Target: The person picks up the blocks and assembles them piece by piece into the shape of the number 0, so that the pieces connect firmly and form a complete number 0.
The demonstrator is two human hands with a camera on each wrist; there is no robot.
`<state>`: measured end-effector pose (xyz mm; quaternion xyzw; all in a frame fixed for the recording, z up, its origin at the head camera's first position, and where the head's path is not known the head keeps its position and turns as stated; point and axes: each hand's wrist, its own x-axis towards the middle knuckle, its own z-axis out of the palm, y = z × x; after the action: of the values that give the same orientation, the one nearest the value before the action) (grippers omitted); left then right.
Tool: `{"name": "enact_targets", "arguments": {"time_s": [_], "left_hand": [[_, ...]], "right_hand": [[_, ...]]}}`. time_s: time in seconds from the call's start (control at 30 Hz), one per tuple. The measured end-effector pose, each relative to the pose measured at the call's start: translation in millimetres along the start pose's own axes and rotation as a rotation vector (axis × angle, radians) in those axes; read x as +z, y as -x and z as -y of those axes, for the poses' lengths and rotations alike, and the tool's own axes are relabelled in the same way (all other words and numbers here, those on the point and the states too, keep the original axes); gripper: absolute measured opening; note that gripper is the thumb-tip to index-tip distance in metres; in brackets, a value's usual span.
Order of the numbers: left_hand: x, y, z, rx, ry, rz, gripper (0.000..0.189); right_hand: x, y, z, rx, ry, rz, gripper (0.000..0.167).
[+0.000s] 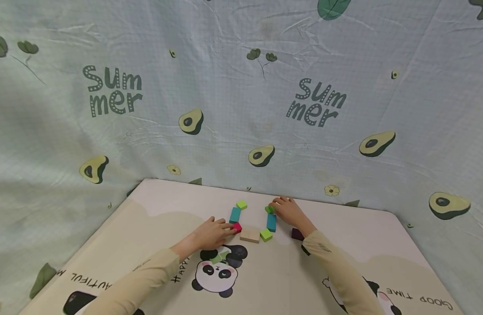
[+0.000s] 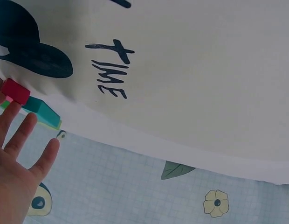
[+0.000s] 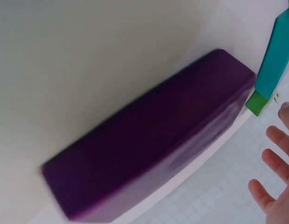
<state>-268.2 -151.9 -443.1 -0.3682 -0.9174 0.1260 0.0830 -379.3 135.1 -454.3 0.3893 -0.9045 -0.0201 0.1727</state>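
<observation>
My left hand (image 1: 213, 234) reaches in from the left, and its thumb and fingertips pinch a small red block (image 1: 237, 227). In the left wrist view the red block (image 2: 16, 91) sits at those fingertips, beside a teal block (image 2: 43, 112). My right hand (image 1: 290, 213) is at the far side, fingers spread and relaxed, right by a green block (image 1: 269, 209) at the end of another teal block (image 1: 271, 222). In the right wrist view its fingers stand a little apart from that green block (image 3: 258, 103). A plain wooden block (image 1: 250, 235) lies between the two sides.
A second green block (image 1: 266, 235) touches the wooden one's right end; a third (image 1: 241, 204) sits beyond the left teal block (image 1: 235, 215). Under the right forearm lies a dark purple block (image 1: 297, 234). A printed curtain (image 1: 225, 87) hangs behind the panda-patterned table (image 1: 166, 205).
</observation>
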Motion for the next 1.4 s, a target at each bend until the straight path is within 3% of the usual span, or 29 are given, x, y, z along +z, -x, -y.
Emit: {"name": "enact_targets", "arguments": {"time_s": [0.3,1.4], "left_hand": [[0.3,1.4,1.5,0.001,0.003,0.002,0.041],[0.0,-0.4,0.3,0.003,0.023,-0.017,0.039]], "right_hand": [[-5,13.8,6,0.002,0.033,0.108,0.033],[-3,11.9,12,0.119,-0.035,0.245,0.039]]}}
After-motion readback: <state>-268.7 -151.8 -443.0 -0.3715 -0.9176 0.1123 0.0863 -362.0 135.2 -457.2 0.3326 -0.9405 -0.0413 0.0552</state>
